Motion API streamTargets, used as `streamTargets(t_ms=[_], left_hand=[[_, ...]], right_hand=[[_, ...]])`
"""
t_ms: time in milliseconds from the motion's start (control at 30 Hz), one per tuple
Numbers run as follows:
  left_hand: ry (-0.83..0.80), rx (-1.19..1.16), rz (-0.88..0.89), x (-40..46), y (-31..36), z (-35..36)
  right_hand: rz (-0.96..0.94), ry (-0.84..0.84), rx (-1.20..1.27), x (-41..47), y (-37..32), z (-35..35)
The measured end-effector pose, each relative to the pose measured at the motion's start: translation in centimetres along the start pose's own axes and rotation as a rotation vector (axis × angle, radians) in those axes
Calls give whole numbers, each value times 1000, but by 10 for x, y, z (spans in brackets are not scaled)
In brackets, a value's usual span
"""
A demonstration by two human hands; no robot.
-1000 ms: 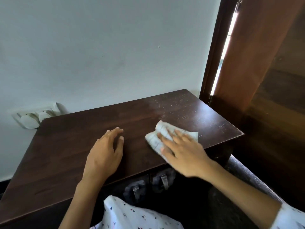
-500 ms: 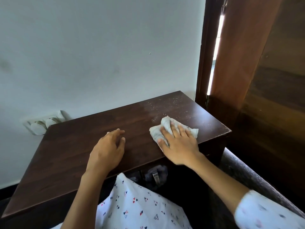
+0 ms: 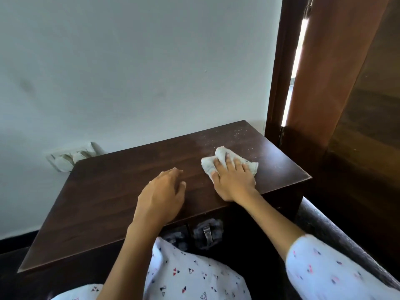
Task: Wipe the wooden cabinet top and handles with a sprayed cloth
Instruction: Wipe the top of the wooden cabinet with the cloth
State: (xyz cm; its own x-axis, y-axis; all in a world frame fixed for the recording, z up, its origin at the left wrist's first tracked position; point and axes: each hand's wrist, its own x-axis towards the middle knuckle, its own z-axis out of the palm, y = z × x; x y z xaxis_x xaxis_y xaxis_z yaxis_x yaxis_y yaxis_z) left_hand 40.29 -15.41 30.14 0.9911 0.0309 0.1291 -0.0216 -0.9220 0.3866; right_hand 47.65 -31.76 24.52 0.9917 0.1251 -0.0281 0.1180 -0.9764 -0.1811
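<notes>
Partly hidden, the cloth (image 3: pixel 218 158) lies under the right hand's (image 3: pixel 232 180) flat fingers (image 3: pixel 228 162); left hand (image 3: pixel 161 195) relaxed.

You stand in a home room: a dark wooden cabinet (image 3: pixel 129 191) against a painted wall (image 3: pixel 129 61), wall sockets (image 3: pixel 71 158) at its left, a wooden door (image 3: pixel 324 83) at its right.

The right hand (image 3: pixel 232 180) hides much of the cloth (image 3: pixel 220 155).
</notes>
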Motion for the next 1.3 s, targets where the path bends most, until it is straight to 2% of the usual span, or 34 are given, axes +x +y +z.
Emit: streamTargets(t_ms=[67,167,300,400,533,633,700,767,833,900,1000,1067,1133,1200,1300], left_hand=[[11,8,-7,4,-5,-1],[-2,47,-16,12,-15,-1],[-88,94,-19,27,-23,2],[-123,99,-22,41,-25,4],[-148,105,-14,51,-25,9],[-156,91,-4,55,-25,12],[-157,92,4,55,-26,13],[-150,85,4,54,-28,12],[-137,71,-2,53,-31,11],[-132,71,-2,53,-32,10],[-138,61,-2,52,-28,12],[-140,53,7,51,-25,14],[-145,54,16,51,-23,15],[-149,61,22,52,-23,16],[-145,60,23,52,-22,16]], right_hand=[[11,-34,4,32,-14,0],[-99,-79,-16,58,-37,2],[-252,-55,-59,26,-32,3],[-136,-71,-74,15,-16,2],[115,-130,-113,77,-26,-10],[-38,-162,-138,101,-43,-11],[-205,-190,-138,84,-44,-12],[-283,-208,-185,59,-34,-13],[-222,-225,-242,50,-19,-16],[-72,-232,-260,66,-10,-19],[117,-121,-147,110,-20,-12],[107,-36,-85,132,-35,-4],[-1,13,-47,148,-44,2],[-93,-20,-42,162,-45,1],[-118,-125,-47,173,-44,-7]])
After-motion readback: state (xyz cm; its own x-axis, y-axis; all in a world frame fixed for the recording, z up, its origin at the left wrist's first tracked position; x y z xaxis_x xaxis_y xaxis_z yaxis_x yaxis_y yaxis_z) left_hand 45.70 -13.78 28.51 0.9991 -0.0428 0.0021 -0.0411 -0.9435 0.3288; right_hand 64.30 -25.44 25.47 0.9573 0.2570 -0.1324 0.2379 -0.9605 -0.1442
